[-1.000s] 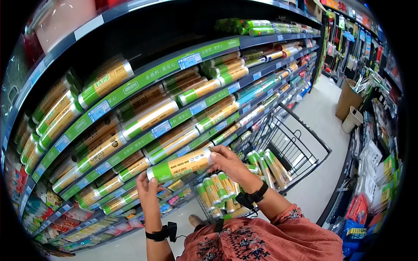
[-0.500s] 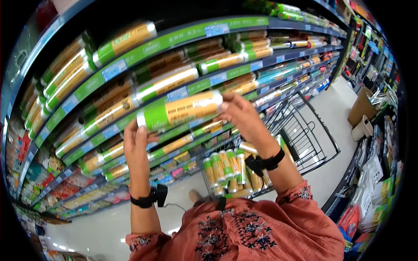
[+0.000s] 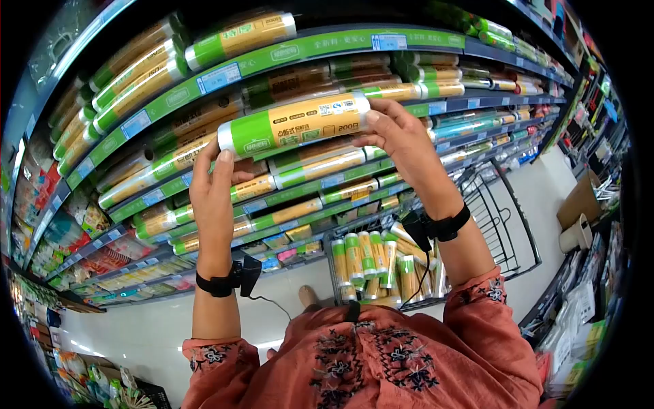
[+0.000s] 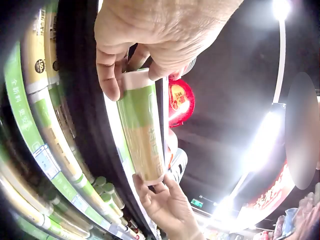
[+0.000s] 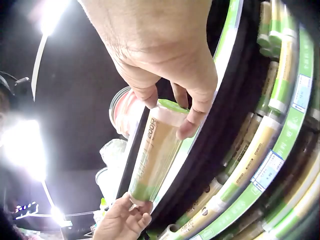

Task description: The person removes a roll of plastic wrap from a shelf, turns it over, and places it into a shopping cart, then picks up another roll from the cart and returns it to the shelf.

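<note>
A green and tan roll of plastic food bags (image 3: 296,123) is held almost level in front of the shelves, its right end slightly higher in the head view. My left hand (image 3: 212,194) grips its green end, thumb on the near side and fingers behind. At the tan end, marked 200, my right hand (image 3: 407,140) pinches the white rim. Both wrist views look along the roll, with the left hand (image 4: 160,35) at one end and the right hand (image 5: 160,50) at the other.
Shelves with green label strips (image 3: 327,42) carry rows of similar rolls (image 3: 153,167). Below my right forearm stands a black wire shopping cart (image 3: 501,235) with several rolls (image 3: 364,255) in it. A cardboard box (image 3: 578,199) and a pale bin (image 3: 575,235) stand at the right.
Both hands have lifted the roll, which now appears higher in the head view, in front of the upper shelf rows. The head view has shifted, and the cart's contents show lower.
</note>
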